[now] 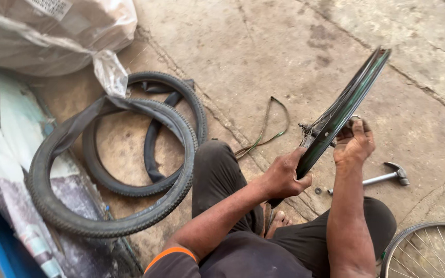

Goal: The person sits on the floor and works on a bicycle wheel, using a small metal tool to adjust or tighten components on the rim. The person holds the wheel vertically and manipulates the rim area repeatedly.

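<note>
**Head view: bare wheel rim held on edge between two hands, seated on concrete floor**

Head view entry. Item one: dark green metal bicycle wheel rim [343, 110], stripped of tyre, stood nearly edge-on to the camera and tilted up to the right, lower end near the lap; this likely keeps the hub and axle within reach of both hands. Left hand [283, 177]: fingers curled shut around the lower rim edge, steadying it. Right hand [354, 141]: fingers bent at the hub area on the far side of the rim; whether they pinch a part cannot be told. Item two: steel claw hammer [387, 176], flat on the cracked concrete floor [263, 46], just right of the right hand. Item three: two black knobbly rubber tyres [130, 170], overlapping, with a limp black inner tube [155, 139] among them, left of the knee. Item four: thin green rim strip [269, 128], loose on the floor. Item five: second spoked silver wheel [428, 252], lower right corner, partly in view.
</note>
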